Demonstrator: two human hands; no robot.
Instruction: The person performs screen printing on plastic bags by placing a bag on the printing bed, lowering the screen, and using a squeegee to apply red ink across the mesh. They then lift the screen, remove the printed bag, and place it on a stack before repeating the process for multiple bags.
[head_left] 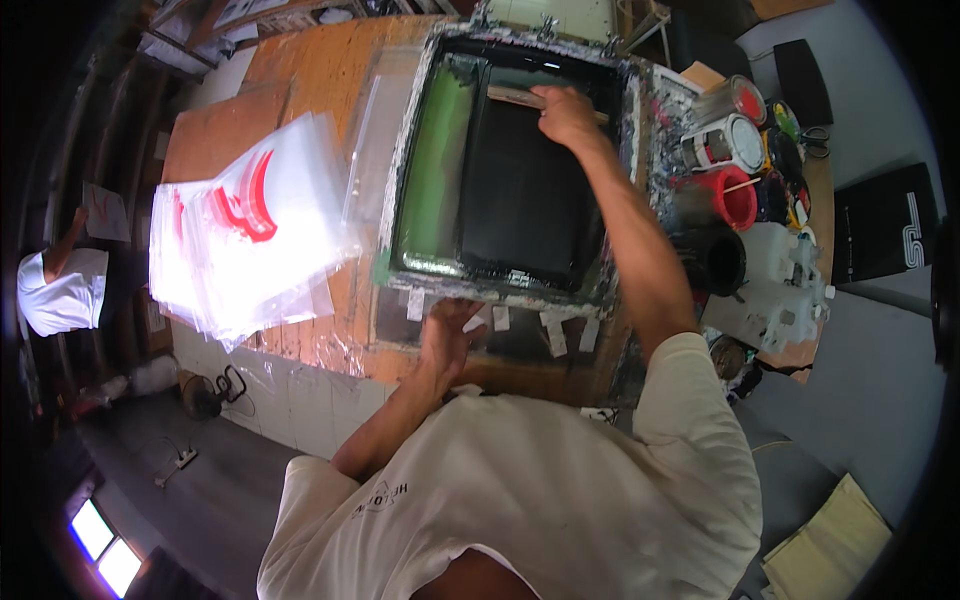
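Note:
A screen printing frame (402, 150) with a paint-crusted rim lies over the wooden table before me. Its mesh shows a green strip at the left and a broad area of glossy black ink (520, 190). Near the far end of the mesh, my right hand (570, 115) is closed around the wooden handle of a squeegee (515, 96). My left hand (445, 338) is at the frame's near edge, fingers curled against its underside with the thumb apart. The frame partly hides those fingertips.
A stack of clear plastic sheets (290, 200) with red prints lies left of the frame. Ink cans (735, 140), a red tub (738, 198) and translucent jugs (765, 290) crowd the right side. Far left, another person (65, 290) holds up a sheet.

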